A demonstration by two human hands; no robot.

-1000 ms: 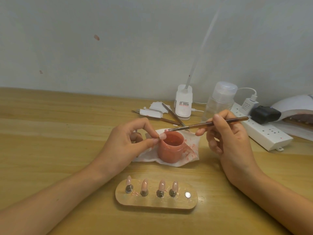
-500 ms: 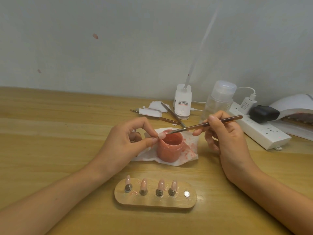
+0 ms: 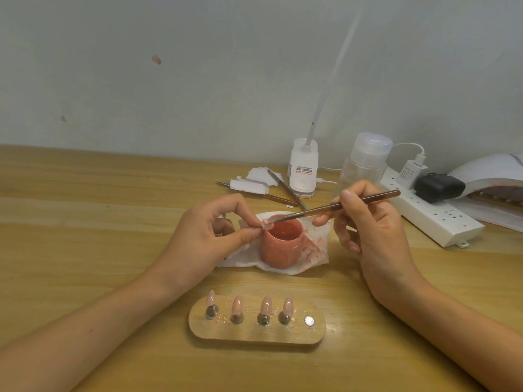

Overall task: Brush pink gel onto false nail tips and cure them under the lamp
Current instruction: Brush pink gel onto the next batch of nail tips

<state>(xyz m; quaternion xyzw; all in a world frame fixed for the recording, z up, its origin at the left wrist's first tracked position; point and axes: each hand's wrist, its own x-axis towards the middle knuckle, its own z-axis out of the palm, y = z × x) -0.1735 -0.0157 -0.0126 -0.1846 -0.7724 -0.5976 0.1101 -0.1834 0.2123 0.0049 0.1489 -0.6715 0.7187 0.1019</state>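
Nail tip [image 3: 265,223] sitting pinched between thumb and forefinger of left hand [image 3: 209,236], just over near rim of gel jar [image 3: 281,244]. Brush [image 3: 336,206] bristles touching tip. Right hand [image 3: 368,222] gripping handle pen-style, fingers curled round it. Jar standing on stained tissue [image 3: 314,250].

Wooden stand [image 3: 254,333], nearer person, carrying four tips [image 3: 266,305] looking pink-coated. Fifth peg [image 3: 309,320] standing bare, probably waiting for this tip.

Judging: coating nearing its end. Lamp [image 3: 492,176] sitting far right, well apart, so curing seemingly remaining.

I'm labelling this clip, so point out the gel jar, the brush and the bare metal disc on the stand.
pink gel jar [image 3: 278,250], head view, front wall.
brush [image 3: 311,212], head view, exposed shaft.
bare metal disc [image 3: 309,320], head view, top face.
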